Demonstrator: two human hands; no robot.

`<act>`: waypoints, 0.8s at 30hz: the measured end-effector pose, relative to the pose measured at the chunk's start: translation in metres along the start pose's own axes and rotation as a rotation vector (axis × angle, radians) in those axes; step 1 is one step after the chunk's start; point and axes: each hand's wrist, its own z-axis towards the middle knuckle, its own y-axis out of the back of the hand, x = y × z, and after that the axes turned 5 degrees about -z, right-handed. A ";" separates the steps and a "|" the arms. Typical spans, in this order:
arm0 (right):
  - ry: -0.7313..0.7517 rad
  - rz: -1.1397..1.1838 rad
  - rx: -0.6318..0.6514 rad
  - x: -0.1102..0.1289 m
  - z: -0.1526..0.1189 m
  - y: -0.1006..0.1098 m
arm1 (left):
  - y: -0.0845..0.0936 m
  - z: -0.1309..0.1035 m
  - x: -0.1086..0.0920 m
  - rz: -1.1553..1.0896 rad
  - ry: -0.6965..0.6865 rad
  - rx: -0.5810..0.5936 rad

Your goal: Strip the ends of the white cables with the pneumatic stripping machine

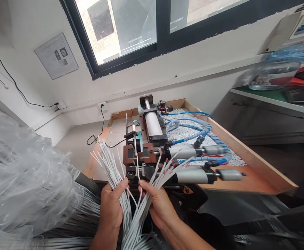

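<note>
My left hand point(113, 203) is closed around a bundle of white wires point(109, 166), their uncut-looking white ends fanned upward. In my right hand point(158, 201) is a second bundle of white wires point(165, 175), several with reddish tips. Between thumb and finger my right hand also pinches a single wire point(138, 168), which stands up into the jaws of a pneumatic machine point(138, 154). Both bundles cross below my hands and run down out of view. The machine's brown jaw blocks sit just beyond my fingertips, with silver cylinders point(193, 174) to the right.
A wooden-edged tray point(261, 166) surrounds the machine, with blue air hoses point(204, 130) coiled at its right. Plastic-wrapped wire bundles point(32, 180) crowd the left side. On a green shelf point(261, 95) at right stands a clear plastic jug point(274, 73).
</note>
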 end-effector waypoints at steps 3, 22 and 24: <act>-0.009 0.001 0.022 -0.001 -0.002 -0.001 | 0.002 0.001 0.003 -0.019 -0.018 0.038; 0.166 -0.268 0.134 -0.008 -0.025 0.017 | 0.011 -0.006 0.012 0.032 0.127 0.020; 0.173 -0.251 0.126 -0.008 -0.025 0.016 | 0.011 -0.008 0.012 0.020 0.144 0.039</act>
